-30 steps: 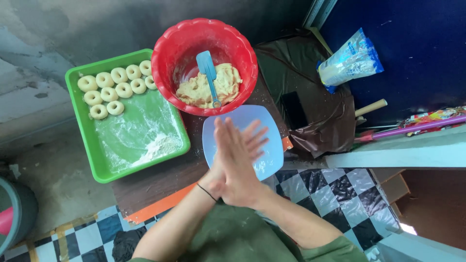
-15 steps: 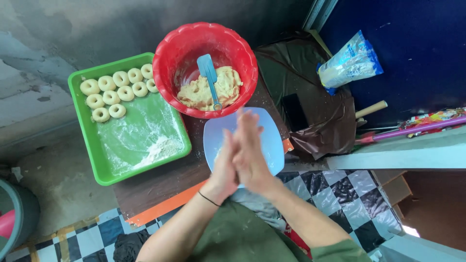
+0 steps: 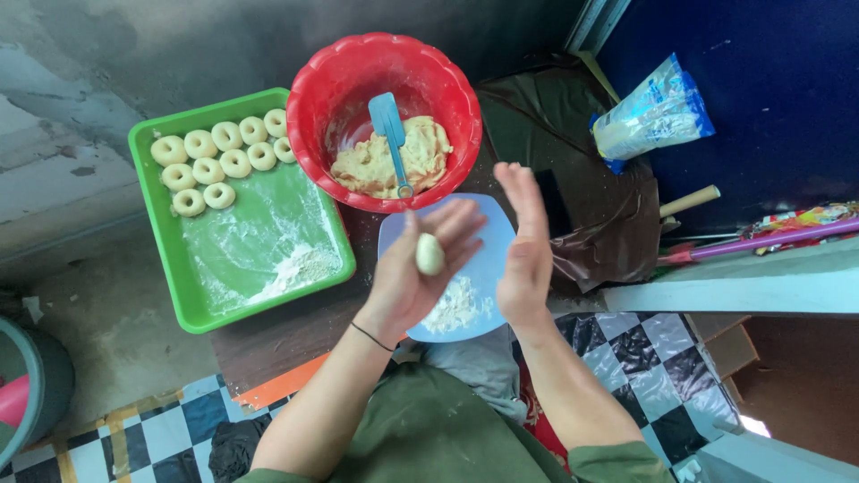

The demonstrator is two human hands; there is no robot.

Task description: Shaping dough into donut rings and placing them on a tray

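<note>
A small oval ball of pale dough (image 3: 429, 254) rests on the palm of my left hand (image 3: 413, 268), whose fingers are spread. My right hand (image 3: 525, 255) stands open on edge a little to the right of it, not touching the dough. Both hands hover over a light blue plate (image 3: 483, 234) dusted with flour. Behind them a red bowl (image 3: 386, 63) holds yellow dough and a blue spatula (image 3: 390, 134). A green tray (image 3: 192, 304) at the left carries several ring-shaped dough pieces (image 3: 219, 156) and loose flour.
A clear bag of white powder (image 3: 651, 112) lies at the right on a dark blue surface, near a brown cloth (image 3: 598, 219) and a wooden handle (image 3: 689, 201). A grey bucket (image 3: 31, 394) stands at the lower left. Checkered floor lies below.
My palms were pressed together and rubbing one over the other; now they have parted, and the dough ball shows on my left palm.
</note>
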